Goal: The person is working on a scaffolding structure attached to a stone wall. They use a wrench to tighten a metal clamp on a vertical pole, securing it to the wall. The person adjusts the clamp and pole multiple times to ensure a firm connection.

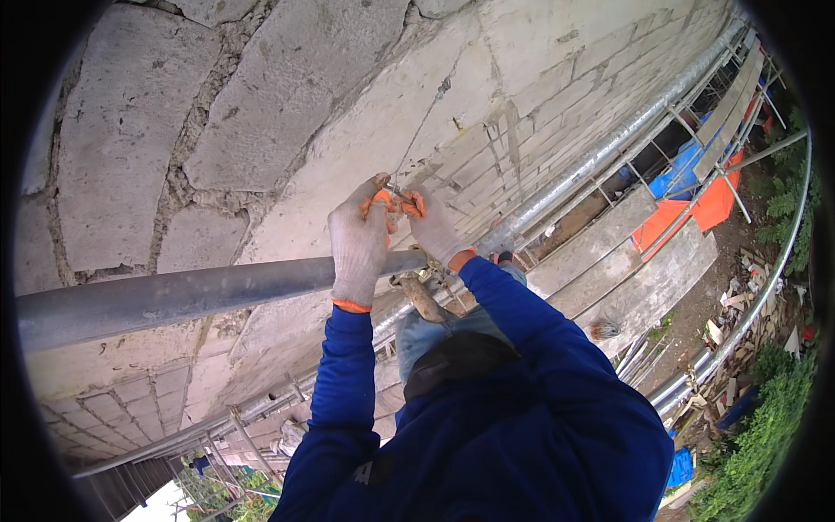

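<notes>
A pale block wall (287, 87) fills most of my view, sloping across the upper left. Below it on the right I see a walkway of at least three planks (609, 252); one orange sheet (718, 204) and one blue sheet (678, 174) lie along its far edge, with rubble (739, 304) on the ground beyond. One thick grey pipe (174, 291) comes in from the left and passes behind the left wrist, barring the space between body and wall. Two blue-sleeved arms reach up and forward, converging. The left hand (359, 230) stands upright, back toward me; the right hand (437, 230) angles in from the right. Both wear pale gloves with orange fingers, curled and nearly meeting before the wall. One brown knobby piece (420, 298) sits just below them. Between the fingertips I make out one slim dark piece (397, 188); I cannot tell which fingers grip it.
</notes>
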The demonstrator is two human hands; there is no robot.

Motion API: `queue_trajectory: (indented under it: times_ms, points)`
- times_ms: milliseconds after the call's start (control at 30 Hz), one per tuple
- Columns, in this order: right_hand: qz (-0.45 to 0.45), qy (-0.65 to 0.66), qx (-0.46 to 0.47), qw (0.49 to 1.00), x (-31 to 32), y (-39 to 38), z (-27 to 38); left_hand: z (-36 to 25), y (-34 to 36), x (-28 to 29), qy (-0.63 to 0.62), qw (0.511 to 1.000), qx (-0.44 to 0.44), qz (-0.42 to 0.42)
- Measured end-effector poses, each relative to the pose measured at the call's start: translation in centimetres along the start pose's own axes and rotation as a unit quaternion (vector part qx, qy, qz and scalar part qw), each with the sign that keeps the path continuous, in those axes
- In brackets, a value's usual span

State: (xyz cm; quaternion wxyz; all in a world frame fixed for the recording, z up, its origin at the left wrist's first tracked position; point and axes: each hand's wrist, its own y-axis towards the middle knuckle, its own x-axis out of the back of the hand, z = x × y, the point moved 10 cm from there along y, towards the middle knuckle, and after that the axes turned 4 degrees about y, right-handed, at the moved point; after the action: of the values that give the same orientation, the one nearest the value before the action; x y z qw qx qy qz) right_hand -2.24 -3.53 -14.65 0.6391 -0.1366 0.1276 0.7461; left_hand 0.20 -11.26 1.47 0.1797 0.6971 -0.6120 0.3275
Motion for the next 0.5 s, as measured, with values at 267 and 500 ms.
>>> queue_trajectory:
  times_ms: [267,500]
  points:
    - [0.011,-0.037,0.021,0.999,-3.3,2.3,-0.7,-1.1,-0.3,0.3,-0.01,0.998,-0.036,-0.059]
    - [-0.034,-0.065,0.029,0.997,-0.4,0.9,-1.2,-1.4,-0.6,0.4,0.057,0.997,-0.01,-0.054]
